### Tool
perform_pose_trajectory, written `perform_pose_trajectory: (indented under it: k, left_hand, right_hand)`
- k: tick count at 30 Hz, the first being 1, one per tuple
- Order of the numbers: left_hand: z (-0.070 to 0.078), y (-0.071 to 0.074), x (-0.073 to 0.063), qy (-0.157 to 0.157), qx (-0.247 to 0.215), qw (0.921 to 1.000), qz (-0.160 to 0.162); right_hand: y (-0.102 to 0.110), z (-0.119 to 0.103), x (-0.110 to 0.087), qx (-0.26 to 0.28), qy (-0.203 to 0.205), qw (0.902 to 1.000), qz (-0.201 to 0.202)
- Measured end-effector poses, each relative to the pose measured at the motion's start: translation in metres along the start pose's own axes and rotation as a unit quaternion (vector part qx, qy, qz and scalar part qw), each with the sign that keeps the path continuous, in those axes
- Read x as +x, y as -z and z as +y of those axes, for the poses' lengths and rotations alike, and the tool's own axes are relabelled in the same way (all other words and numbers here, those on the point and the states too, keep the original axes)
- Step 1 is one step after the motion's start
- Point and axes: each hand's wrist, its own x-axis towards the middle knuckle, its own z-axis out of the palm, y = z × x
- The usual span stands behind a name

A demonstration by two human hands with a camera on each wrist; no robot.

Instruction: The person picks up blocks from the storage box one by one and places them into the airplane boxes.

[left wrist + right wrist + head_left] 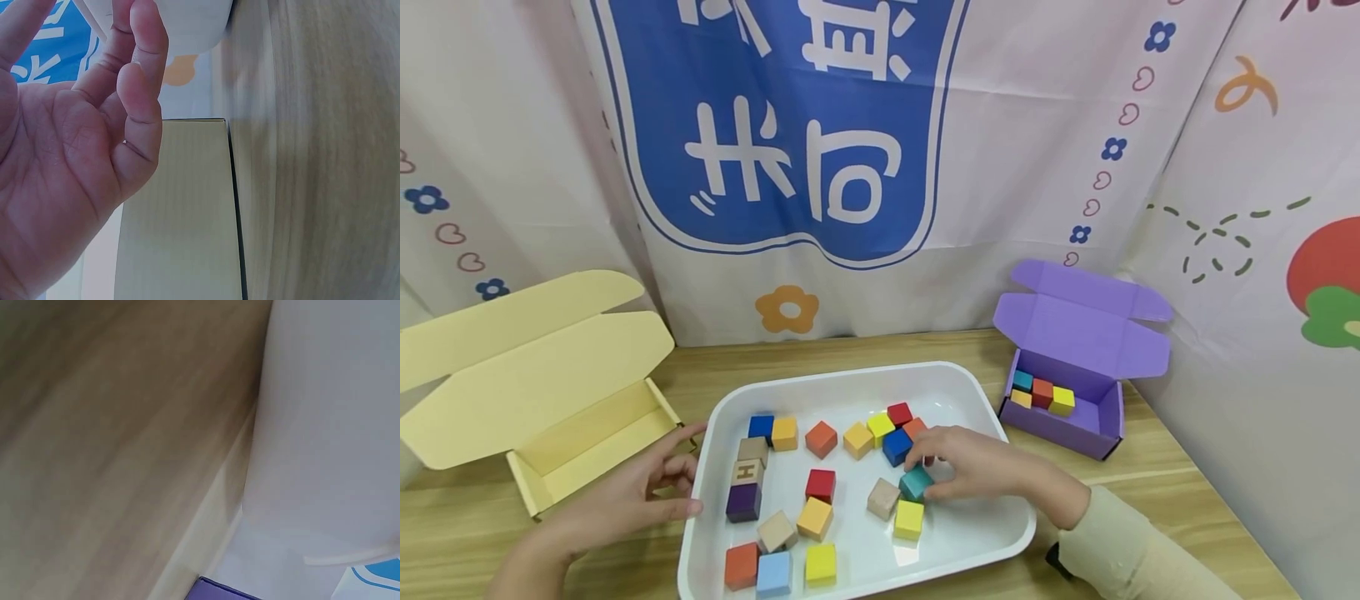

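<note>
My right hand [964, 463] reaches over the right side of a white tray [951, 560], its thumb and fingertips pinching a teal wooden cube [916, 483]. Right beside that cube are a yellow cube [909, 520], a plain wood cube [883, 497] and a dark blue cube [897, 447]. At the tray's left wall is my left hand [638, 498], thumb tip against the rim and fingers loosely bent, with nothing in them. The left wrist view shows its palm [59, 162] bare. The right hand is out of sight in the right wrist view.
More coloured cubes lie about the tray, including a purple one [743, 502] and a light blue one [774, 574]. An open yellow box [597, 442] stands at left. An open purple box [1060, 429] at right holds several cubes. A printed curtain [970, 275] hangs behind the table.
</note>
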Motion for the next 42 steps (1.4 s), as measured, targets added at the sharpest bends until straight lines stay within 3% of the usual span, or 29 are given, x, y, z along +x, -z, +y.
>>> perform_pose_trajectory:
  k: [24,36,42]
  left_hand:
    - [-0.002,0.0,0.001,-0.011,-0.005,0.9999,-0.007]
    - [0.001,0.0,0.0,0.012,-0.014,0.9998,-0.008]
    - [0.001,0.0,0.0,0.005,-0.01,0.9999,-0.008]
  right_hand:
    - [0.015,0.005,-0.012,0.041,0.006,0.9989,0.023]
    - [0.028,0.007,-0.025,0.036,0.009,0.9967,0.072]
    - [0.038,0.011,-0.036,0.017,0.006,0.9937,0.11]
